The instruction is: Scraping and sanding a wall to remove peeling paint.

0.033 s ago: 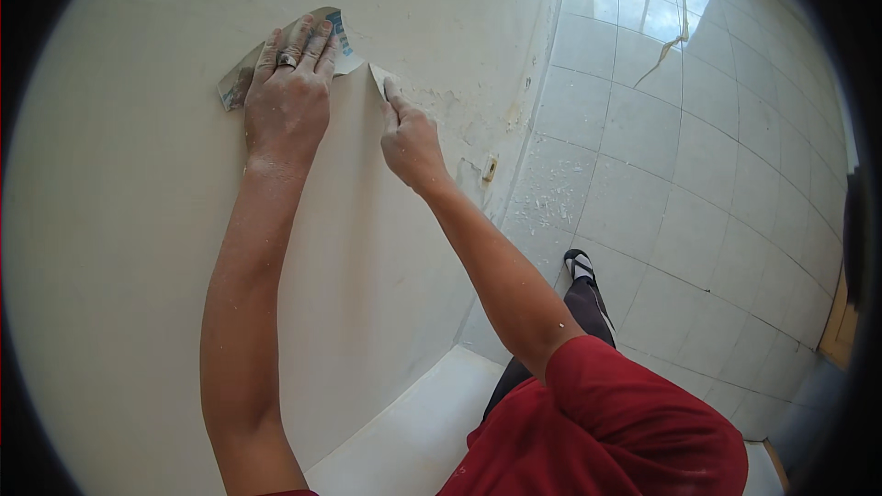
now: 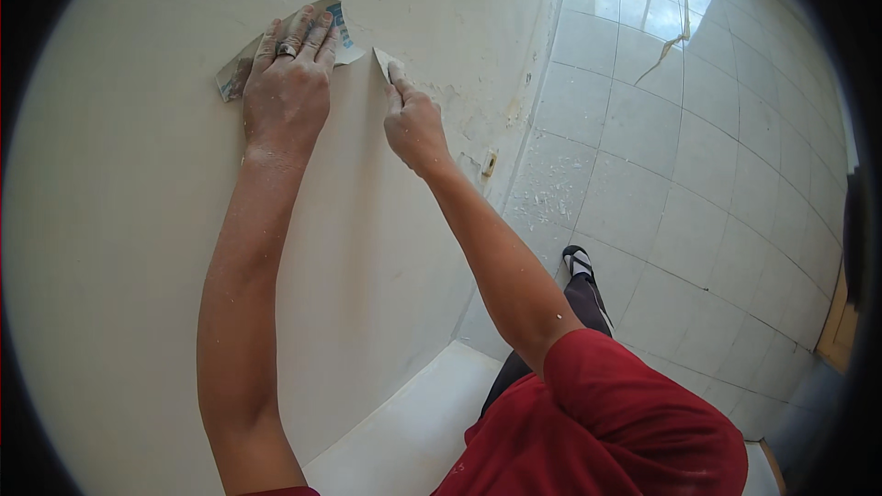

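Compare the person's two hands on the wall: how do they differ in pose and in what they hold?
The left hand lies flat, fingers spread, pressing a sheet of sandpaper on the wall; the right hand is closed around a small scraper. The left wears a ring; the right shows none. Both are dusty.

My left hand [image 2: 287, 92] presses a sheet of sandpaper [image 2: 342, 35] flat on the wall [image 2: 119, 248]; just right of it, my right hand [image 2: 413, 129] sets a scraper [image 2: 384, 62] against the wall.

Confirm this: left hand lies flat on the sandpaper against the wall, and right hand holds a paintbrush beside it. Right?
Not quite. The right hand holds a small putty scraper, not a paintbrush. The head view shows the left hand flat on the sandpaper against the wall.
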Action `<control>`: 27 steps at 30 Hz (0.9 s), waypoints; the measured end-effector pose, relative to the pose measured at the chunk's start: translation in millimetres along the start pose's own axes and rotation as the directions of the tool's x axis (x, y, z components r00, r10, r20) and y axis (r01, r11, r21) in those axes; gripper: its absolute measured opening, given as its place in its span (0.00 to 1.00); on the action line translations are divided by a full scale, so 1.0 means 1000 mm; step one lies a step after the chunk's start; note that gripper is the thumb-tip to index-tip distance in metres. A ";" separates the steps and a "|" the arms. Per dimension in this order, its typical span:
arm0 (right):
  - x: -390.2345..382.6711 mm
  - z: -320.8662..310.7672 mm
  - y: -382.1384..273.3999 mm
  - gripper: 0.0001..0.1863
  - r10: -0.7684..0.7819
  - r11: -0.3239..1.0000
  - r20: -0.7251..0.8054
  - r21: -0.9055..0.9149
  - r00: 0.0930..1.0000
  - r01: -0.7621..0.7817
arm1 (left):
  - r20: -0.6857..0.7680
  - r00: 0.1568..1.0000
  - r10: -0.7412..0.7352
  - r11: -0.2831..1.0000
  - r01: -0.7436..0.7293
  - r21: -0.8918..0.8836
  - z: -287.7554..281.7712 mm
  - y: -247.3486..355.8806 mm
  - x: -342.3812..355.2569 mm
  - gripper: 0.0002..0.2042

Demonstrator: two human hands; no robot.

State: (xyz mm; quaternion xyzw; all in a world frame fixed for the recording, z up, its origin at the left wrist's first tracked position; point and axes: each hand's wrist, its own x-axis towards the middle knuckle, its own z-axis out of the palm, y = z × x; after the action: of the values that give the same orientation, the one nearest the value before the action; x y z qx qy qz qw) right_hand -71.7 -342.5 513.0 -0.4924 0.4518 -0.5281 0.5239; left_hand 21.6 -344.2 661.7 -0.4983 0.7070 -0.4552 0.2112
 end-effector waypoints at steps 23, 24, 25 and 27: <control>-0.017 -0.006 -0.014 0.23 0.213 0.977 0.140 -0.042 0.967 -0.209 | 0.030 0.999 -0.041 0.999 0.042 -0.029 -0.003 0.006 0.008 0.21; -0.010 -0.005 -0.012 0.23 0.171 0.985 0.124 -0.049 0.978 -0.166 | 0.028 0.999 -0.043 0.999 0.044 -0.024 -0.002 0.003 0.009 0.21; -0.007 -0.008 -0.012 0.23 0.139 0.989 0.111 -0.064 0.984 -0.133 | 0.026 0.999 -0.034 0.999 0.034 0.008 -0.002 0.004 0.007 0.21; 0.004 -0.010 -0.012 0.23 0.152 0.988 0.106 -0.048 0.983 -0.147 | 0.032 0.999 -0.024 0.999 0.023 0.035 -0.004 0.004 0.008 0.21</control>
State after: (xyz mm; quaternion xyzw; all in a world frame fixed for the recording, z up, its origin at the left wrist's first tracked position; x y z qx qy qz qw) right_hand -82.5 -346.5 523.7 -0.4957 0.4687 -0.4504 0.5760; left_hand 12.7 -349.0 661.4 -0.5103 0.6894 -0.4618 0.2261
